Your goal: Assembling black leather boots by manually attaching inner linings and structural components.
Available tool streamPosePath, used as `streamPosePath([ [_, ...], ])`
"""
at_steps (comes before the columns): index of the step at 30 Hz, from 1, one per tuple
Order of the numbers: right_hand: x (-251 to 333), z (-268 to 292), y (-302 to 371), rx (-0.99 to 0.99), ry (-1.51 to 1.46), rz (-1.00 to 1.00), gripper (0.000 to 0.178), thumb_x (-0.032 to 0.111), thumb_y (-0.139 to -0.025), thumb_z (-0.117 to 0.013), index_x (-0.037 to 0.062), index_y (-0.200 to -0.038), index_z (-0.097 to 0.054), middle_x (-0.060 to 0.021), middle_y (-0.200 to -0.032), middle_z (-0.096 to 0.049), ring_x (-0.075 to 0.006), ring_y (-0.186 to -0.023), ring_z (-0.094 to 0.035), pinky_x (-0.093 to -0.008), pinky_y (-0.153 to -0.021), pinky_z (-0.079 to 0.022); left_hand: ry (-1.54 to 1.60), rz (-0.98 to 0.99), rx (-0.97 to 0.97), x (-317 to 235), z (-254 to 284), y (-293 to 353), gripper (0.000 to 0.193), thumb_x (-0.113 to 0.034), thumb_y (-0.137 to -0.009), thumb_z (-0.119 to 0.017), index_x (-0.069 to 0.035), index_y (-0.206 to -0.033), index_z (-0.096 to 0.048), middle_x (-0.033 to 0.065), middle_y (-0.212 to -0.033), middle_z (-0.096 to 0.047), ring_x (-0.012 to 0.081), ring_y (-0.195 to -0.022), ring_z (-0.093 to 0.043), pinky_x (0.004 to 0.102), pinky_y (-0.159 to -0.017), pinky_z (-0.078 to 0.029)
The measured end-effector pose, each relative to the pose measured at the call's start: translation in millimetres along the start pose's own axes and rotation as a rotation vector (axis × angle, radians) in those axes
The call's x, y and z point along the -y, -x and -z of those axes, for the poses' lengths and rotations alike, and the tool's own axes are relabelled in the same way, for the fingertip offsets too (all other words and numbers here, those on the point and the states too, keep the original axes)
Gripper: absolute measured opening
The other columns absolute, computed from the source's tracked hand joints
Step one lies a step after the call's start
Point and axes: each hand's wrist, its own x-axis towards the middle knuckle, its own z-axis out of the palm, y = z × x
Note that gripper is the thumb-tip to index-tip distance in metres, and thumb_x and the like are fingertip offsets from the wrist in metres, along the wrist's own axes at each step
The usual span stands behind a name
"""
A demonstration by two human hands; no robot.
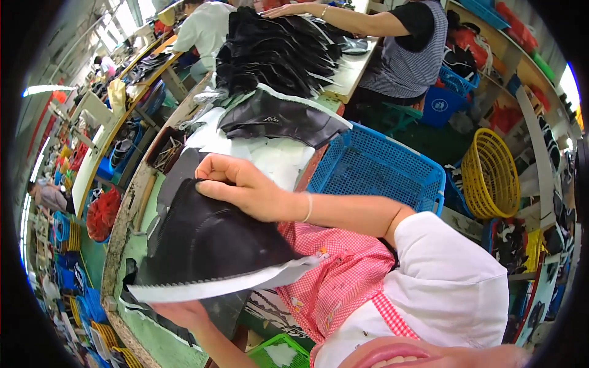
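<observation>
A black shoe upper (215, 245) with a pale, toothed lower edge is held up over the bench in front of me. My right hand (245, 190) is closed on its top corner, thumb and fingers pinching the material. At the pale edge is my left hand (184, 314), partly covered by the upper; its fingers are hidden beneath it. Farther off lies another black upper (279, 119) with a white border, on white sheets (270, 159). Beyond it a big pile of black uppers (276, 55) is stacked in overlapping layers.
A blue plastic basket (380, 168) stands right of the bench, with a yellow basket (489, 175) past it. A green basket (279, 352) sits low near me. Across the table a co-worker's hand (288, 10) rests on the pile. The worn bench edge (119, 245) runs along the left.
</observation>
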Motion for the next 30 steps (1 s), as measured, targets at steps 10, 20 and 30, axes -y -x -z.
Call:
streamPosePath([
  [10, -6, 16, 50, 0.491, 0.472, -0.238, 0.022, 0.019, -0.094, -0.061, -0.0014, -0.099, -0.054, -0.0140, -0.082, -0.066, -0.0276, -0.075, -0.064, -0.0350, -0.069, -0.048, -1.686, 0.262, 0.204, 112, 57, -52, 0.072, -0.029, -0.086, -0.071, -0.006, -0.146, -0.038, 0.0168, -0.149, -0.040, 0.0334, -0.139, -0.036, 0.0484, -0.112, -0.030],
  [20, -45, 8, 35, 0.544, 0.366, -0.339, 0.023, 0.023, -0.094, -0.062, 0.0010, -0.099, -0.058, -0.0148, -0.085, -0.067, -0.0259, -0.079, -0.067, -0.0353, -0.071, -0.050, -1.656, 0.454, 0.104, 123, 86, -55, 0.048, -0.034, -0.096, -0.046, -0.011, -0.137, -0.052, 0.0189, -0.132, -0.057, 0.0335, -0.122, -0.054, 0.0500, -0.101, -0.039],
  [30, -126, -56, -24, 0.530, 0.726, -0.198, 0.023, 0.020, -0.093, -0.059, -0.0016, -0.098, -0.057, -0.0191, -0.093, -0.065, -0.0363, -0.090, -0.064, -0.0411, -0.080, -0.050, -0.839, 0.541, -0.391, 66, 116, -64, 0.028, -0.021, -0.094, -0.064, 0.002, -0.110, -0.065, 0.0050, -0.091, -0.070, 0.0088, -0.081, -0.058, 0.0256, -0.078, -0.046],
])
